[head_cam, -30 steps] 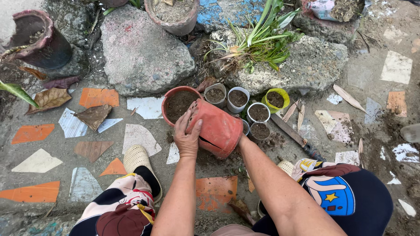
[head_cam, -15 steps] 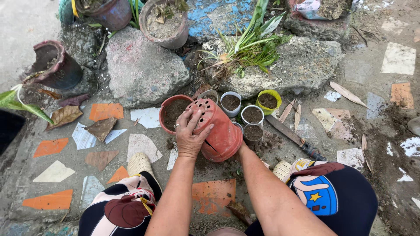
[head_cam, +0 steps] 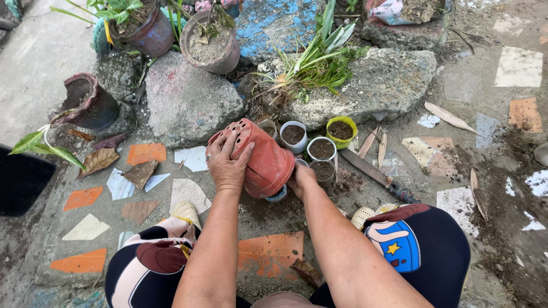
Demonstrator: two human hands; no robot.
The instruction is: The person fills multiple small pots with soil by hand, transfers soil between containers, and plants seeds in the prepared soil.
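Orange plastic flowerpot tipped on its side | left hand flat on its base | right hand gripping its rim | small soil-filled cups just beside

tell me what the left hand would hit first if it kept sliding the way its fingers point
Probably the big grey rock. The left hand lies on the tipped orange pot, fingers pointing up-frame towards that rock; depth is hard to judge.
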